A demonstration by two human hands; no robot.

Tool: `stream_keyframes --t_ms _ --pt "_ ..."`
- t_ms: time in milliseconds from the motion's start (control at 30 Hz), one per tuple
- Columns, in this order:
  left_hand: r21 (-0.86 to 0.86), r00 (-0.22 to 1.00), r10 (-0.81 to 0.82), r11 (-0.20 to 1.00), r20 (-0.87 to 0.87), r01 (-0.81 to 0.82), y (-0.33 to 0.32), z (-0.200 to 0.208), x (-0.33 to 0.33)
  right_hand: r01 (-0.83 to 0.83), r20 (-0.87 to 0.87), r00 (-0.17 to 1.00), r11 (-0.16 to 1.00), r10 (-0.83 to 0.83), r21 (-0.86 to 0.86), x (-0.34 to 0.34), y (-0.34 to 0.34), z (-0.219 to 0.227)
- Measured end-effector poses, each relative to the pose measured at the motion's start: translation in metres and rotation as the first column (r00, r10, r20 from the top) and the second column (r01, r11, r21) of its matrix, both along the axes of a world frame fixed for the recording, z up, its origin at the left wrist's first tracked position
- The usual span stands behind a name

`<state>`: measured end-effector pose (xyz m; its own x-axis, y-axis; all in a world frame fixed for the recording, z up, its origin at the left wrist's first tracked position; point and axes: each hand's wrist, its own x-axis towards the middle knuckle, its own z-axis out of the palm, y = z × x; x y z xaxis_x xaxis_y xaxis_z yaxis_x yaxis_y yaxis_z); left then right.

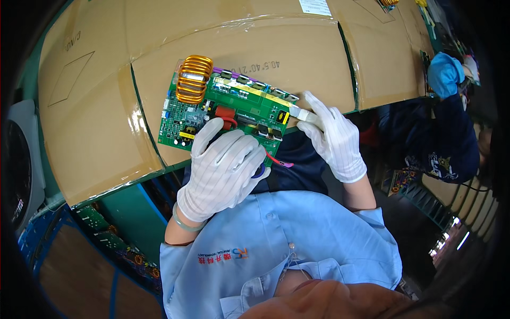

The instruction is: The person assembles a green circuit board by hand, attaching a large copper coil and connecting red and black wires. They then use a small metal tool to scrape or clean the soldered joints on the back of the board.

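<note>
A green circuit board (249,110) with a copper-wound coil (194,80) at its far left lies tilted at the near edge of the cardboard. My left hand (226,167), in a white striped glove, is closed on the board's near edge, its fingers over the components beside a red cylindrical part (225,112). Also gloved in white, my right hand (336,139) pinches a small flat whitish tool (305,115) whose end meets the board's right end; its exact kind is unclear. A red-pink wire (279,159) sticks out from the near side, by my left fingertips.
Flattened brown cardboard (95,127) covers the work surface. At the right, another person's blue-covered hand (446,74) is over the table edge. More circuit boards (95,220) stand below at the left. A grey round-fronted device (24,165) is at the far left.
</note>
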<state>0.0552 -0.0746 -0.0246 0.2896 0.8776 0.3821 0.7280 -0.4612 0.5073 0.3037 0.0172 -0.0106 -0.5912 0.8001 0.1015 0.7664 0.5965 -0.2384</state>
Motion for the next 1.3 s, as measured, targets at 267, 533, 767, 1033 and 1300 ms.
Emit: stream_keyframes --t_ms 267,533,767,1033,1300 --pt "0.000 0.997 0.038 0.999 0.063 -0.038 0.003 0.000 0.005 -0.331 0.251 0.922 0.936 0.294 0.123 -0.006 0.015 0.008" --pt "0.028 0.994 0.012 0.999 0.106 -0.015 0.000 0.001 0.001 -0.348 0.416 0.864 0.934 0.285 0.081 -0.020 0.021 0.046" --pt "0.029 0.997 0.010 1.000 0.079 -0.012 0.003 0.007 -0.001 -0.186 0.119 0.980 0.938 0.157 0.291 -0.062 0.034 0.124" --pt "-0.011 0.996 0.020 1.000 0.089 -0.019 0.001 0.007 0.002 0.122 0.008 0.990 0.900 -0.138 0.419 0.040 0.060 0.068" --pt "-0.053 0.999 0.018 0.998 0.027 -0.016 0.004 0.009 0.003 0.268 0.363 0.866 0.932 -0.345 0.245 0.102 0.035 -0.005"
